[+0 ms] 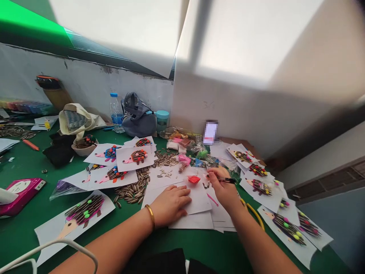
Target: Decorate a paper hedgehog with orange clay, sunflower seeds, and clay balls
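My left hand point(171, 205) lies flat with its fingers stretched out on a sheet of white paper point(196, 201). In my right hand point(224, 190) is a dark pen point(229, 180), held above the right part of the papers. Between the two hands sits a small orange-red lump point(194, 179) that looks like modelling clay. A thin pink strip point(212, 200) and a few dark seeds point(205, 185) lie beside my right hand. Left of the papers spreads a heap of striped sunflower seeds point(134, 189).
Finished-looking hedgehog pictures point(82, 213) lie on the left, and more hedgehog pictures point(285, 230) overlap on the right. Behind stand a water bottle point(116, 114), a grey bag point(139, 120) and a lit phone point(210, 132). A magenta device point(27, 192) and white cable point(71, 241) are at left.
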The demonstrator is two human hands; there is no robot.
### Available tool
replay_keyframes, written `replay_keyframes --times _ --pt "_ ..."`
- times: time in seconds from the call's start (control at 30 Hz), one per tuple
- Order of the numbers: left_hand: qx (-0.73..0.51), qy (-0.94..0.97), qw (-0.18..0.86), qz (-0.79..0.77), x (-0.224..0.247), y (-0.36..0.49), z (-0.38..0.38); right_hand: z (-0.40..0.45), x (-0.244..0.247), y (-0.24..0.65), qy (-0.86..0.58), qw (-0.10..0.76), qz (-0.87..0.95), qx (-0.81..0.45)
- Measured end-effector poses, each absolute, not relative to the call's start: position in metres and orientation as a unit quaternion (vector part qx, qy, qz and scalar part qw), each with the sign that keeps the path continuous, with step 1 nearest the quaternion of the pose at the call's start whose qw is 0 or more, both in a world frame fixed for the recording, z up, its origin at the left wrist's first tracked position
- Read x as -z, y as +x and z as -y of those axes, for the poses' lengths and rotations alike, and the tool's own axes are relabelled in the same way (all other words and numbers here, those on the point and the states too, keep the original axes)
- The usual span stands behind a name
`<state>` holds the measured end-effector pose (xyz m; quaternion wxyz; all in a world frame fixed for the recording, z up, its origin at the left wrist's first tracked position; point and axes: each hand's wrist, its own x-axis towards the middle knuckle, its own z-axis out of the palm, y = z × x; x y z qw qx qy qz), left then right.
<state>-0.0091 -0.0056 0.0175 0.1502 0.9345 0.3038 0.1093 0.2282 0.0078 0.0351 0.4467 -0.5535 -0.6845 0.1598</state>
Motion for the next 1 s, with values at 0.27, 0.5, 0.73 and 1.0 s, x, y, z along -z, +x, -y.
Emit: replay_keyframes --times 0.27,0.5,0.73,1.0 --pt "-0.108 0.933 0.143 -0.312 -0.016 -0.006 0.006 0.006 0.015 0.227 -0.530 0.563 0.452 -0.444" --pt "-0.113 0.926 0.149 -0.328 -0.017 -0.006 0.005 0.004 -0.006 0.219 -0.472 0.506 0.458 -0.558" --pt "-0.121 0.920 0.160 -0.336 -0.018 -0.006 0.004 -0.027 -0.004 0.198 -0.426 0.538 0.437 -0.582" --pt "-0.122 0.930 0.148 -0.315 -0.013 -0.006 0.001 -0.005 -0.002 0.214 -0.491 0.566 0.492 -0.443"
